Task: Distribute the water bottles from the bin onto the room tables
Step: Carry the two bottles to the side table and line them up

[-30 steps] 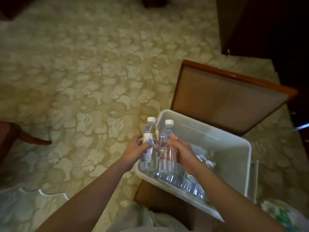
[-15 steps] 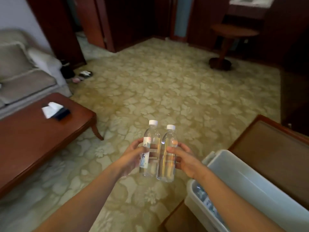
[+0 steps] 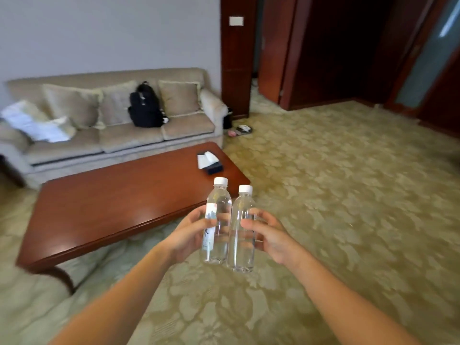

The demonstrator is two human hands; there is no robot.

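Note:
Two clear water bottles with white caps stand upright side by side in front of me, above the carpet. My left hand grips the left water bottle, which carries a white label. My right hand grips the right water bottle, whose label is not visible. The two bottles touch each other. A low reddish wooden coffee table lies ahead to the left, its near right corner just behind the bottles. The bin is out of view.
A tissue box sits on the table's far right end. Behind the table is a beige sofa with cushions, a black backpack and white cloth. Slippers lie by the dark wooden doorway. Patterned carpet spreads to the right.
Both bottles were lifted out of the bin and carried away from it. The view has swung left and up, so the bin has left the frame and the coffee table and sofa appear.

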